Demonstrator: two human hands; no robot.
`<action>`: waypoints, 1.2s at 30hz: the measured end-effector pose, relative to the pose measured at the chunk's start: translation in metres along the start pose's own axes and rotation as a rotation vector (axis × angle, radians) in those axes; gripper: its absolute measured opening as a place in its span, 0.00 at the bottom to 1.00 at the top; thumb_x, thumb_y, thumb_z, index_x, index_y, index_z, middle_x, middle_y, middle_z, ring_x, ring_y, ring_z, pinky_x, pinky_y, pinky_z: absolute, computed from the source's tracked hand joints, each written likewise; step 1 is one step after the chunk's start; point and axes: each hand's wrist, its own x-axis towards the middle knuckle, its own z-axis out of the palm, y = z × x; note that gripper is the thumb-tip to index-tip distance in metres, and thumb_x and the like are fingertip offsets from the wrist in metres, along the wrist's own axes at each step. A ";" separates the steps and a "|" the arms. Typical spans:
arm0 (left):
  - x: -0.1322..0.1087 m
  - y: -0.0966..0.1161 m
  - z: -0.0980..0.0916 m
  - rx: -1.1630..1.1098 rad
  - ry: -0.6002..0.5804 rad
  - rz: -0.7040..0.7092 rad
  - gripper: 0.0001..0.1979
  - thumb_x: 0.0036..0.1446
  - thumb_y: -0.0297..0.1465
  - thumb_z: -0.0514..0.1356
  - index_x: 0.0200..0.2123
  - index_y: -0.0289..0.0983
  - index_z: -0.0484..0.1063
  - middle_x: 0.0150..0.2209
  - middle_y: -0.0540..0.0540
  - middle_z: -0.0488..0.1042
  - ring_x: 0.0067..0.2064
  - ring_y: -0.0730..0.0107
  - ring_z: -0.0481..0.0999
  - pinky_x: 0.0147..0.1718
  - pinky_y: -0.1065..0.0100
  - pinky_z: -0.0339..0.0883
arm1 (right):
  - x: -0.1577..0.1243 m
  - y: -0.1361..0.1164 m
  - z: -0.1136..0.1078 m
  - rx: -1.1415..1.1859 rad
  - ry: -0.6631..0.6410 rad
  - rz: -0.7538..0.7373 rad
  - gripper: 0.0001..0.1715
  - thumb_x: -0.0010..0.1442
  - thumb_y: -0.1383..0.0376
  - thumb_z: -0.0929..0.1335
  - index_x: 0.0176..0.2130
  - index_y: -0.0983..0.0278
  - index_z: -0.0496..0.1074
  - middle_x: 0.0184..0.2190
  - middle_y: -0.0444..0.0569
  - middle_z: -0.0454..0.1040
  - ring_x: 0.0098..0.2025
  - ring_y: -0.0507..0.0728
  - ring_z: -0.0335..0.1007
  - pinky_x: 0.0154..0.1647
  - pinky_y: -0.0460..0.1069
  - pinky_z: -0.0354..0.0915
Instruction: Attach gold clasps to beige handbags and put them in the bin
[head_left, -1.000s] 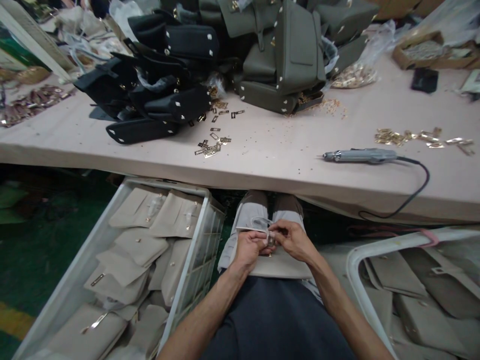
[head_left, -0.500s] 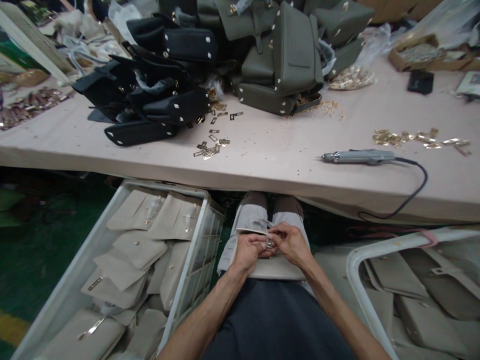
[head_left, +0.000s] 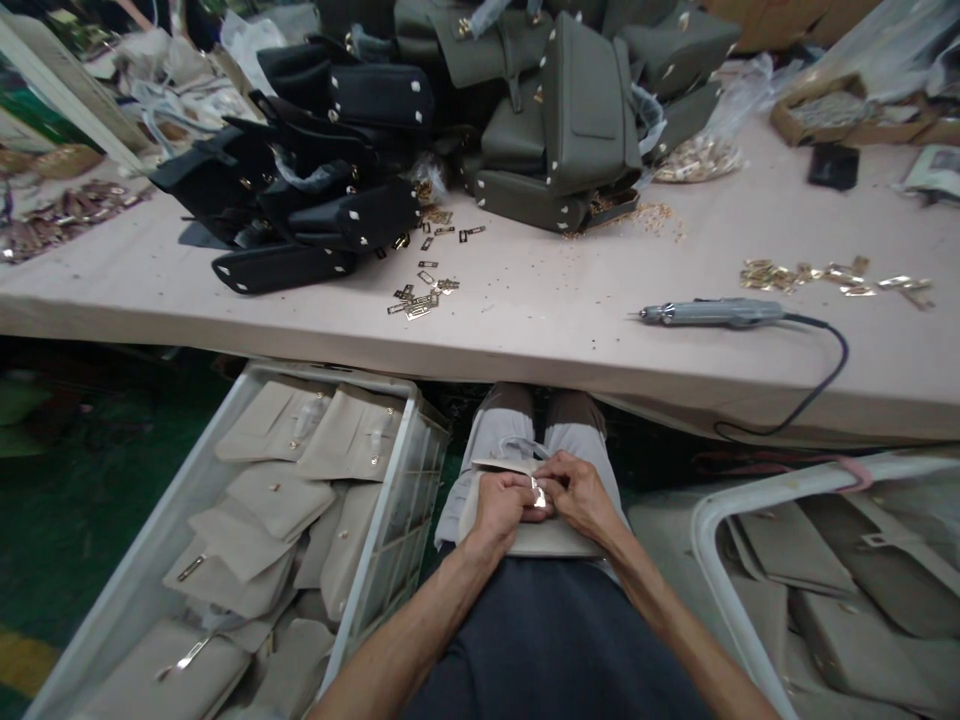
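Observation:
A beige bag lies across the person's lap, with a clear plastic-wrapped strap at its far edge. Between the fingertips of both hands a shiny metal clasp piece catches the light over the bag. My left hand pinches it from the left, fingers pressed together. From the right, my right hand closes thumb and fingers on the same piece. The fingers partly cover the piece and the bag beneath.
A crate of beige bags stands at left, another bin at right. Along the table lie black bags, dark green bags, metal plates and a corded electric screwdriver.
Both hands have shifted slightly at the clasp piece, which now shows a bright, reflective face. The view has moved a little.

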 end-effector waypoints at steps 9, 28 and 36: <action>0.006 0.002 0.009 0.105 0.094 -0.070 0.01 0.42 0.22 0.64 0.23 0.31 0.75 0.22 0.42 0.77 0.20 0.64 0.77 0.17 0.69 0.71 | -0.006 -0.003 -0.011 -0.033 -0.066 -0.073 0.13 0.59 0.71 0.67 0.38 0.63 0.81 0.37 0.51 0.75 0.39 0.58 0.73 0.42 0.50 0.68; -0.010 0.004 0.005 0.416 0.092 0.255 0.10 0.56 0.35 0.61 0.29 0.34 0.75 0.21 0.44 0.75 0.22 0.66 0.76 0.22 0.70 0.69 | -0.006 -0.008 -0.026 -0.204 0.027 -0.385 0.12 0.70 0.66 0.64 0.41 0.62 0.78 0.34 0.51 0.78 0.36 0.57 0.73 0.41 0.50 0.67; -0.022 0.014 0.009 0.537 -0.218 0.644 0.20 0.62 0.37 0.61 0.55 0.38 0.75 0.47 0.39 0.80 0.34 0.64 0.81 0.31 0.66 0.77 | 0.003 -0.026 -0.041 -0.019 -0.080 -0.244 0.11 0.67 0.63 0.68 0.37 0.62 0.81 0.32 0.48 0.78 0.33 0.55 0.72 0.33 0.48 0.63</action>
